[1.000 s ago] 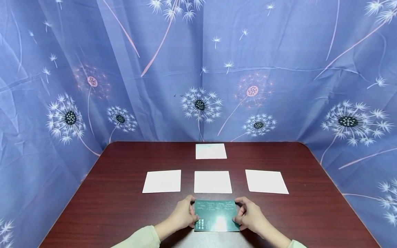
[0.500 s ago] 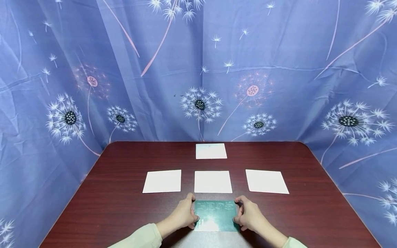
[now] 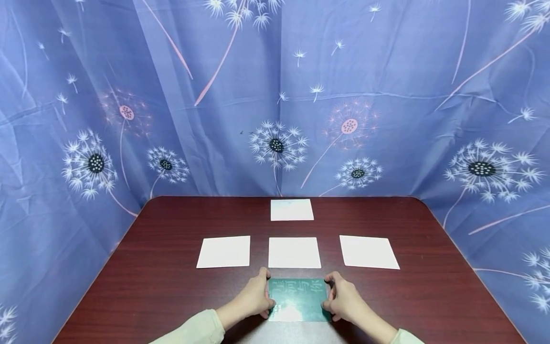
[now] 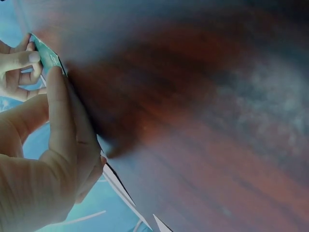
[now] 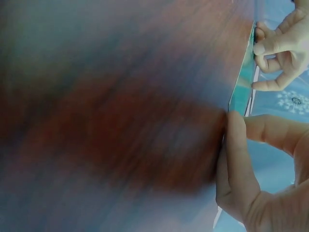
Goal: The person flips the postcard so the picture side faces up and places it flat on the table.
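A green card with pale lettering (image 3: 298, 298) lies near the front of the table, glare on its lower part. My left hand (image 3: 251, 296) pinches its left edge, thumb on top. At the right edge my right hand (image 3: 347, 298) pinches it the same way. From the left wrist view, the left hand (image 4: 53, 159) is close up, and the card (image 4: 47, 53) runs to the other hand. In the right wrist view the right hand (image 5: 256, 174) grips one end of the card (image 5: 243, 87). Parts of the fingers behind the card are hidden.
Three white cards stand in a row beyond the hands: a left one (image 3: 224, 252), a middle one (image 3: 294, 252) and a right one (image 3: 369, 252). A further white card (image 3: 292, 209) lies at the back of the reddish-brown table (image 3: 172, 224). A blue dandelion-print curtain (image 3: 223, 157) surrounds it.
The green card has tilted slightly: its glare has spread and shifted left, washing out the small print at lower left. Both hands keep their grip at nearly the same place.
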A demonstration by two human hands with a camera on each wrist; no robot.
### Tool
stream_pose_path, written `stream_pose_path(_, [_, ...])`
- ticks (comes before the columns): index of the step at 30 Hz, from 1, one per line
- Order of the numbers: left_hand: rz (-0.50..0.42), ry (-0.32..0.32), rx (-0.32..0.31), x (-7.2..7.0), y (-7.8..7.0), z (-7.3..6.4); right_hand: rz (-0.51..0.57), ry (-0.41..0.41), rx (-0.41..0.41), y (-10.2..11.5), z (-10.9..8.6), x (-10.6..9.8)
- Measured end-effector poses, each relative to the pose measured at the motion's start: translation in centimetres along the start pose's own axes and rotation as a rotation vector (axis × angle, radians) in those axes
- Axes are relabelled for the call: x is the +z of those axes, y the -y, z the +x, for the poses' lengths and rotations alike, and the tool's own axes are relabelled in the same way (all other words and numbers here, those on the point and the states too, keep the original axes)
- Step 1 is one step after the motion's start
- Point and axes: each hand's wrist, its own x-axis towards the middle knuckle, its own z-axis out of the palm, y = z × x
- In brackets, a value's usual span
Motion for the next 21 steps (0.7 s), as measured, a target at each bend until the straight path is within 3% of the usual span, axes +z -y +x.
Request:
stream_pose_path(7, [0.002, 0.003, 0.014, -0.1, -0.1, 0.0, -0.029, 0.004, -0.011, 0.0, -0.1, 0.1])
stream_pose_path(12, [-0.042, 0.008, 0.005, -0.2, 0.0, -0.1, 0.009, 0.027, -0.018, 0.0, -0.2, -0.1])
stream_pose_path(21, [-0.093, -0.058, 0.057, -1.2, -0.1, -0.2, 0.110, -0.050, -0.073, 0.8, 0.5, -0.7])
